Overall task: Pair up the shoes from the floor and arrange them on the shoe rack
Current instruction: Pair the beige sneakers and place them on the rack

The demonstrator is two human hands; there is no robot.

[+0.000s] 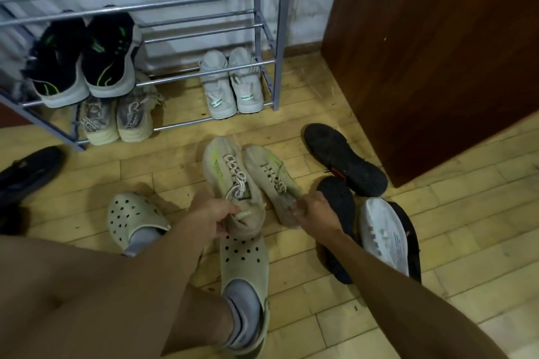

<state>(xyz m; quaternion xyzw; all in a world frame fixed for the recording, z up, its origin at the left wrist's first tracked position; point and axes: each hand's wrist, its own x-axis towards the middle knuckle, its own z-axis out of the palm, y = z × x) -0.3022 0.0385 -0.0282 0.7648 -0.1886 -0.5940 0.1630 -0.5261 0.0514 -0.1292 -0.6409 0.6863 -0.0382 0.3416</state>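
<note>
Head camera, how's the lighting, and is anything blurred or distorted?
Head view: dim, flat indoor light, no harsh glare; the shoe rack has soft bars, and the black sneakers on it look smeared; the wide-angle lens tilts the rack's post; the beige sneakers at centre are sharpest.

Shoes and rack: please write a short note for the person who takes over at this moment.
Left hand grips the heel of the left beige sneaker; right hand grips the heel of the right beige sneaker.
Done: three pairs on the rack: black and green pair on a higher shelf, grey pair and white pair at the bottom.
Left: shelve the beige pair, then sort the floor shoes: first black shoe, second black shoe, white-soled shoe, dark shoe far left.
</note>
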